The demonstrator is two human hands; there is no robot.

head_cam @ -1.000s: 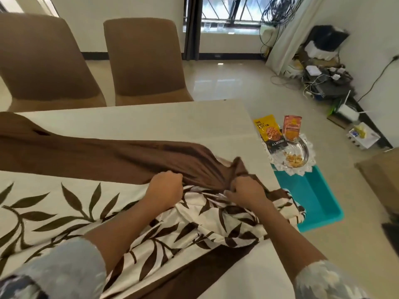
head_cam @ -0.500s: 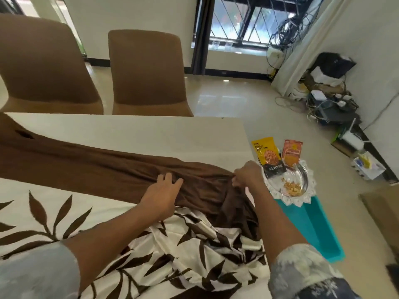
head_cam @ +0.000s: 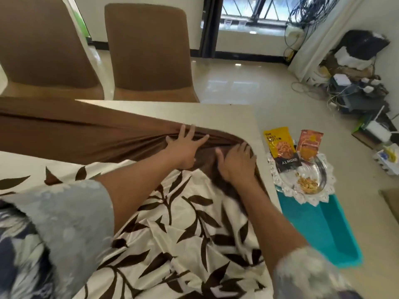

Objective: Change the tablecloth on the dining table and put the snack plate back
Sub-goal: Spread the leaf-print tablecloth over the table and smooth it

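At the upper left of the frame two brown chairs [head_cam: 146, 50] stood behind the worktop [head_cam: 172, 111], whose pale bare surface showed along its far edge and right side. The tablecloth [head_cam: 179, 225], cream with dark brown leaves and a wide plain brown border, lay across the left and lower part of the frame, the border bunched into folds near the middle. Your left hand [head_cam: 185, 145] lay flat on that brown border at the centre of the frame, its fingers [head_cam: 201, 139] spread and released, pressing the folds rather than gripping them. Just to its right, your right hand [head_cam: 237, 160] rested on the same brown fabric near the worktop's right edge, palm down with the fingers loosely curved over the cloth; you could not tell whether they pinched any of it. Further right, off the worktop and lower, the snack plate [head_cam: 302, 180] sat on the near end of a teal tub [head_cam: 319, 229] on the floor, with a lacy white rim, a glass bowl with nuts, a yellow almond packet [head_cam: 280, 145] and an orange packet [head_cam: 309, 143]. Cables and boxes cluttered the upper right corner.
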